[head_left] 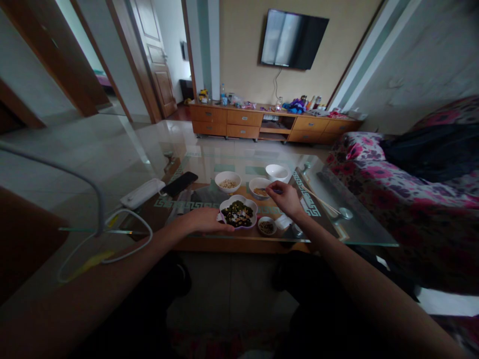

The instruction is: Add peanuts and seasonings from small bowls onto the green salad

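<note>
Both our forearms reach over the glass table [348, 229]; our left hand [207, 221] cups the flower-shaped dish [238, 213], fingers curled against its rim, steadying it. Beyond, our right hand [286, 198] hovers at a small bowl [259, 187], fingertips pinched together, though on what we cannot tell.

You have five bowls on the glass table [359, 234]: a flower-shaped bowl [238, 213] at 6 o'clock, a tiny bowl [267, 226] at 5, three white bowls [228, 181] toward 12. One phone [180, 183] at 10, one pair of chopsticks [321, 200] at 3.
</note>
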A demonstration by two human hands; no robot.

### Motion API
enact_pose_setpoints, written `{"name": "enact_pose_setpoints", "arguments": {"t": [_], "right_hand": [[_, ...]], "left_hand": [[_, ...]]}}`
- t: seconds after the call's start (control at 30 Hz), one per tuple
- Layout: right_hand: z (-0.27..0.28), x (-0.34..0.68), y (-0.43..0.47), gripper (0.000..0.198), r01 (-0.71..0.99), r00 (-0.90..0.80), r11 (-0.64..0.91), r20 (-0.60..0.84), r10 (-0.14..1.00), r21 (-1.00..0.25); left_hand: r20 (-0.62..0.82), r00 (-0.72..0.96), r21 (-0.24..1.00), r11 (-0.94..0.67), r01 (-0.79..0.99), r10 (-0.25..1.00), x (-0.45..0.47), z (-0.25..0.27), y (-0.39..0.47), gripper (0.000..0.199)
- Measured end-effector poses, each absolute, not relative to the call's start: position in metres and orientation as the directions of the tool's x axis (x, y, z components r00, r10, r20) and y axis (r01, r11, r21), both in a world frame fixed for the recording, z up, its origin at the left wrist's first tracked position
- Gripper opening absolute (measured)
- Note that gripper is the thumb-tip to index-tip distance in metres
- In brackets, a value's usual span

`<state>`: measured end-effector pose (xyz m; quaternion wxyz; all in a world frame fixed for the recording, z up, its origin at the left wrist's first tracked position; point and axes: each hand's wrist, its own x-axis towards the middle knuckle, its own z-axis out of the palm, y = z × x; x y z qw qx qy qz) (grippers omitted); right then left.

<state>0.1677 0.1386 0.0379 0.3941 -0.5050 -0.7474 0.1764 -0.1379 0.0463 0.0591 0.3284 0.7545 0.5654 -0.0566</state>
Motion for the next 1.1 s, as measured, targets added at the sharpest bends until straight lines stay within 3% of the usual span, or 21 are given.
{"name": "enact_pose_setpoints", "arguments": {"t": [0.2, 0.3, 0.43, 0.73, 1.1], "right_hand": [[0.041, 0.156, 0.13, 0.024, 0.486, -0.318, 0.521, 0.414, 0.853, -0.701], [0.039, 0.148, 0.124, 0.023, 0.395, -0.469, 0.52, 0.321, 0.823, -0.758], [0.036, 0.14, 0.117, 0.013, 0.424, -0.589, 0.528, 0.219, 0.778, -0.736], [0.035, 0.131, 0.112, 0.006, 0.486, -0.661, 0.582, 0.162, 0.733, -0.653], [0.03, 0.13, 0.114, 0.007, 0.487, -0.671, 0.589, 0.155, 0.725, -0.644]], "left_hand": [[-0.46, 0.349, 0.422, -0.145, 0.895, 0.816, -0.136, 0.063, 0.044, 0.08], [-0.47, 0.365, 0.466, -0.125, 0.876, 0.804, -0.135, 0.064, 0.044, 0.079], [-0.477, 0.352, 0.458, -0.114, 0.882, 0.806, -0.136, 0.062, 0.045, 0.078], [-0.471, 0.343, 0.433, -0.126, 0.893, 0.813, -0.136, 0.062, 0.044, 0.079], [-0.453, 0.349, 0.405, -0.159, 0.9, 0.82, -0.136, 0.061, 0.045, 0.083]]}}
